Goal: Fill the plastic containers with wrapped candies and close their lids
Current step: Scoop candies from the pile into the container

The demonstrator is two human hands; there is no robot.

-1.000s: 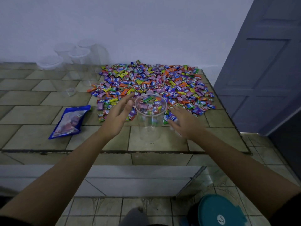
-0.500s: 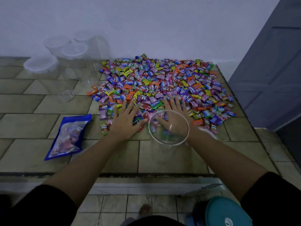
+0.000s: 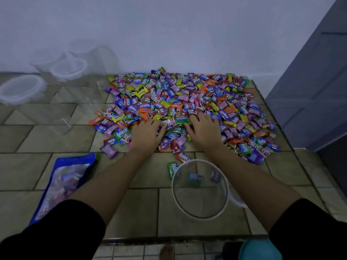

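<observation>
Now left hand (image 3: 146, 136) and right hand (image 3: 204, 130) rest palm-down on the candy pile (image 3: 187, 94), fingers loosely spread among wrappers; the lidless plastic container (image 3: 173, 186) stands between the forearms, holding few candies.

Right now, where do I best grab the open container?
Probably the container by its near rim, from above: it stands upright, mouth open, so a pinch over the wall works there; loose candies crowd its far side.
</observation>
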